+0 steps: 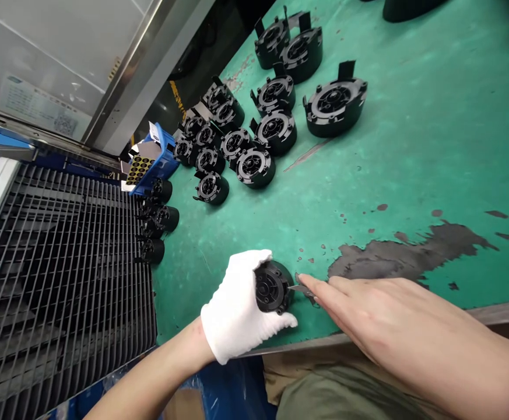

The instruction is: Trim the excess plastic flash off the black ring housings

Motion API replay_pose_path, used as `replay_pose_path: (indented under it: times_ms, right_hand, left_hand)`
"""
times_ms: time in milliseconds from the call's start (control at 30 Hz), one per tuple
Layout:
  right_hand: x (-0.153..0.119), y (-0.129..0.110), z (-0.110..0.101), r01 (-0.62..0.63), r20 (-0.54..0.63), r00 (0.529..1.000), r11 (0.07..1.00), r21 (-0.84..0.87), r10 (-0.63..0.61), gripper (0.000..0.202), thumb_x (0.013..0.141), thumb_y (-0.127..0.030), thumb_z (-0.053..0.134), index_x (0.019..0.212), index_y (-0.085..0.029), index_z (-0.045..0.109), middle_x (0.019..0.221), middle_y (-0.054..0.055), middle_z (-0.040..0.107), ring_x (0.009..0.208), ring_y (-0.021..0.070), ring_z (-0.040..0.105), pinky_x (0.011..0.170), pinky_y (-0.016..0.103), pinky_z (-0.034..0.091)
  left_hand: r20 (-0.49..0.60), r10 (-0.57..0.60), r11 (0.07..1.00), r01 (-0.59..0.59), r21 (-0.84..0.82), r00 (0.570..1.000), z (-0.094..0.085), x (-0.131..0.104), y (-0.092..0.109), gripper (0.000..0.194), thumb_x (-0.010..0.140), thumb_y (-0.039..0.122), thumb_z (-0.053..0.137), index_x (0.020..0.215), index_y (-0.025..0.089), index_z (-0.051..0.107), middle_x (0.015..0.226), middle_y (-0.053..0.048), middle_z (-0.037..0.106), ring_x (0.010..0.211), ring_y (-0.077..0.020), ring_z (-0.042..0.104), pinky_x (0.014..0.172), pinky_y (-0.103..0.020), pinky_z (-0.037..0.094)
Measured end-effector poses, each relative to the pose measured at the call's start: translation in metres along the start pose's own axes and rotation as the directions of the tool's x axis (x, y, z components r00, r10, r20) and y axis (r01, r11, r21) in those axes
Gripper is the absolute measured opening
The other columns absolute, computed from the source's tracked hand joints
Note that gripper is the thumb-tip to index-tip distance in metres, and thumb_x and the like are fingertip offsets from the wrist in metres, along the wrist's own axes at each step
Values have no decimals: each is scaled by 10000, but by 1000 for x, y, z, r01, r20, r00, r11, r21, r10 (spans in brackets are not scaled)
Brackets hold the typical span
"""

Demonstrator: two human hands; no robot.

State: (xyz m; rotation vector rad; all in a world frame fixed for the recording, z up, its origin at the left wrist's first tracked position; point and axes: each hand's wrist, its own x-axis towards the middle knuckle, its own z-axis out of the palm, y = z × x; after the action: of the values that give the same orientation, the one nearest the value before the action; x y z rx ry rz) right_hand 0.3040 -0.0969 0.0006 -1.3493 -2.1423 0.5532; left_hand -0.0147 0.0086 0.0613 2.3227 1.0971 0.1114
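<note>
My left hand (pixel 241 303), in a white glove, is wrapped around the left side of a round black plastic part (pixel 272 287) near the front edge of the green table. The part's ribbed, open face is turned up toward me. From the right comes my bare right hand (pixel 346 300), its fingers closed on a small pointed metal blade (pixel 301 289). The blade's tip meets the right rim of the black part. The lower fingers of this hand and most of the tool's handle are hidden.
Several similar black parts (pixel 276 131) stand across the back of the green table (pixel 394 169). More sit at its left edge (pixel 164 219). A blue bin (pixel 162 157) holds sticker sheets. Left is a dark metal grille (pixel 62 268). Grey worn patches mark the right side.
</note>
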Motion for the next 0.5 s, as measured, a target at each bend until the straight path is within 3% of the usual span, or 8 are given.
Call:
replay_pose_path:
  times_ms: [67, 233, 333, 433, 500]
  right_hand:
    - [2, -2, -2, 34, 38, 999, 997, -63, -32, 703, 1009, -111, 704, 1690, -283, 743, 986, 45, 901, 706, 247, 771, 648, 371, 479]
    - [15, -8, -10, 111, 52, 993, 972, -206, -102, 590, 874, -1, 705, 1378, -265, 863, 847, 32, 821, 578, 252, 685, 580, 469, 359]
    - [19, -8, -11, 178, 71, 984, 946, -271, -165, 567, 840, 17, 707, 1319, -231, 881, 789, 22, 778, 539, 248, 644, 567, 482, 313]
    - [20, -4, -10, 197, 101, 979, 954, -226, -178, 608, 847, -5, 752, 1388, -246, 887, 738, -6, 740, 522, 240, 624, 565, 456, 289]
    - [26, 1, -13, 117, 51, 992, 984, -136, -111, 444, 938, -82, 791, 1312, -293, 905, 699, -20, 722, 509, 222, 616, 556, 426, 308]
  left_hand:
    - [-7, -10, 1000, 10, -4, 1000, 1, 0, 1, 1271, 871, 610, 1226, 1856, 312, 480, 1723, -229, 698, 1616, -511, 805, 1350, -770, 744]
    - [-11, 5, 1000, -5, 1, 1000, 1, -1, 2, 1252, 911, 660, 1194, 1863, 317, 455, 1731, -233, 682, 1630, -508, 797, 1347, -765, 746]
    - [-4, -4, 1000, 4, 1, 1000, 2, -1, 2, 1267, 906, 656, 1199, 1868, 322, 445, 1732, -230, 677, 1630, -508, 795, 1345, -770, 747]
    - [-9, -28, 1000, 28, -12, 1000, 4, -2, 2, 1283, 874, 644, 1220, 1862, 327, 464, 1730, -223, 681, 1628, -508, 793, 1344, -769, 745]
    - [-16, -31, 999, 30, -21, 999, 5, -2, 1, 1287, 856, 633, 1232, 1854, 326, 478, 1721, -219, 688, 1617, -507, 797, 1337, -769, 748]
